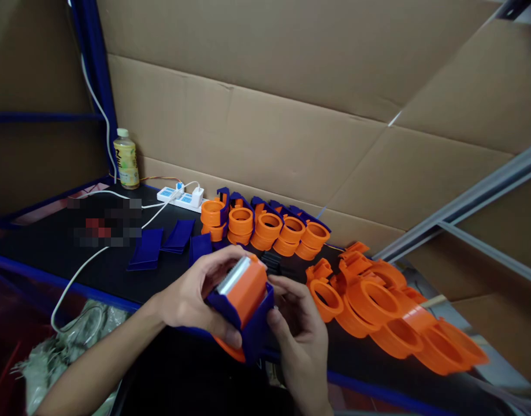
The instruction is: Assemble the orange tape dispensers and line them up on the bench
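Observation:
My left hand (191, 294) is wrapped round an orange and blue tape dispenser (248, 294), held tilted above the front edge of the table. A silvery serrated blade (234, 275) runs along its upper edge. Close against the dispenser's blue side is my right hand (302, 335), its fingers curled and the thumb bent toward them. Whatever sits between those fingertips is too small or hidden to name. Behind my hands, flat blue plastic pieces (146, 248) lie on the black tabletop (113, 277), and small black parts (271, 263) lie just past the dispenser.
Stacked orange and blue dispensers (267, 225) line the cardboard wall (265, 127). Loose orange ring frames (373, 297) are heaped at right. Farther left stand a power strip (181, 197) with a white cable and a yellow-labelled bottle (126, 159). A woven sack (74, 341) lies below the table.

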The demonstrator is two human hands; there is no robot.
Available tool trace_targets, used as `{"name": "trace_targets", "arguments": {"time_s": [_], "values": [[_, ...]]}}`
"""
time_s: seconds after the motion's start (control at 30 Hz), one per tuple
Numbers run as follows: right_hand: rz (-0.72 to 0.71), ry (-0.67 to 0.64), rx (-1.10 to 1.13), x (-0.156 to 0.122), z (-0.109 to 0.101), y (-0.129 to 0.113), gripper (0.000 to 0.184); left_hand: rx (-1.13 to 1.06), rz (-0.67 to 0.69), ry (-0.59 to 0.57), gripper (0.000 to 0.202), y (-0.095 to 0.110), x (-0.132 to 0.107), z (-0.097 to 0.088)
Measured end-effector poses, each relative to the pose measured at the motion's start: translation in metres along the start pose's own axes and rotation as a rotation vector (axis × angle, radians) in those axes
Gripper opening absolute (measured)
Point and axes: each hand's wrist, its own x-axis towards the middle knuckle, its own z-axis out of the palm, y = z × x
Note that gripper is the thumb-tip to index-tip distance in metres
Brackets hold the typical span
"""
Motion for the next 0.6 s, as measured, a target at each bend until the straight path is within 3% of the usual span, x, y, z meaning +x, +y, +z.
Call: {"name": "trace_targets", "arguments": {"time_s": [0.1,0.27,0.6], "values": [[-0.014,0.034,0.045,0.000,0.003,-0.002,0.011,0.023,0.018,-0.092,0.078,0.002,0.002,0.003],[0.021,-0.039,0.165,0.002,-0.004,-0.001,0.012,0.065,0.067,-0.188,0.078,0.001,0.005,0.002],[0.180,-0.095,0.385,-0.008,-0.006,0.007,0.005,0.066,0.211,-0.217,0.088,-0.012,0.007,-0.002]]}}
